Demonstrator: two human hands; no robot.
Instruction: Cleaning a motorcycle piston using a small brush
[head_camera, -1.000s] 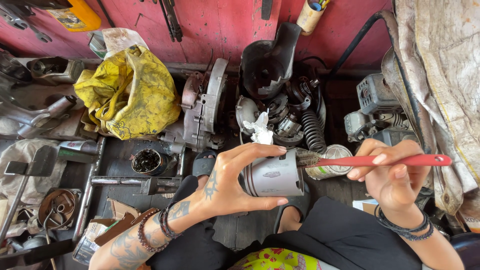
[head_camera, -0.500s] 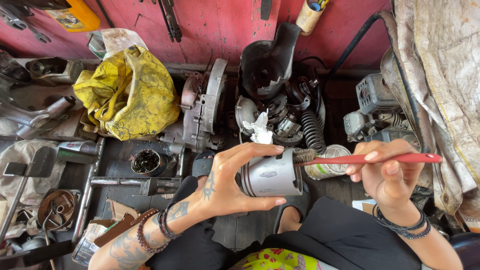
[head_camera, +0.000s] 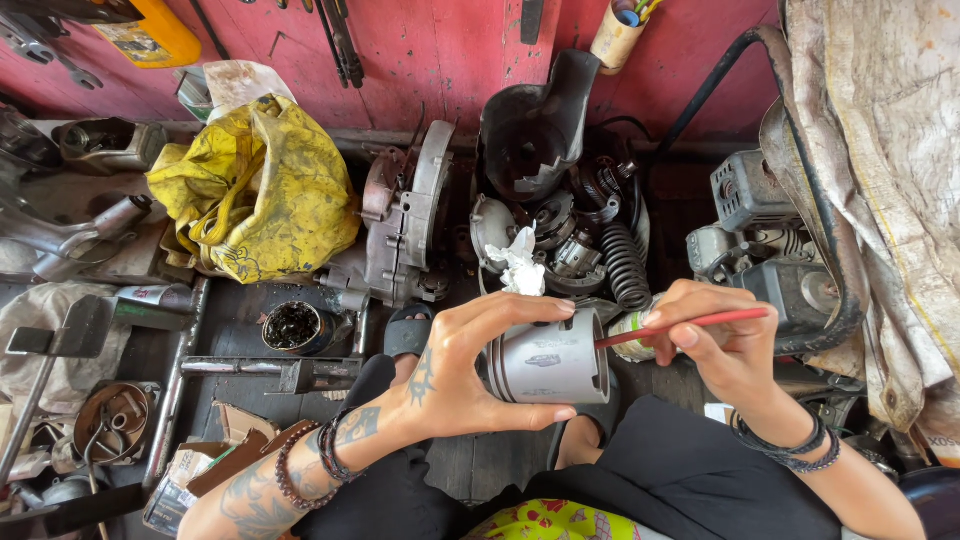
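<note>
far left, floor: grey rag, loose spanners and metal castings lie among the clutter; a yellow bag (head_camera: 255, 190) slumps against the red wall (head_camera: 440, 60).
left of centre: a small round tin (head_camera: 295, 327) of dark grease sits near a grey engine casing (head_camera: 405, 225).
left hand (head_camera: 455, 375): clenched round the piston (head_camera: 550, 358), thumb under, fingertips over the top, held sideways above the lap.
piston, handling: bare metal, so likely stiff and fairly heavy for its size; the smooth skirt looks slippery if oily. best taken across the skirt, clear of the ring grooves at its left end.
right hand (head_camera: 720, 345): pinching a thin red brush (head_camera: 685, 327), its tip touching the piston's open end.
right side: small engines (head_camera: 760, 230) and a dirty tarp (head_camera: 880, 180) crowd in.
room: cramped; dark plank floor, hardly any free space to set things.
</note>
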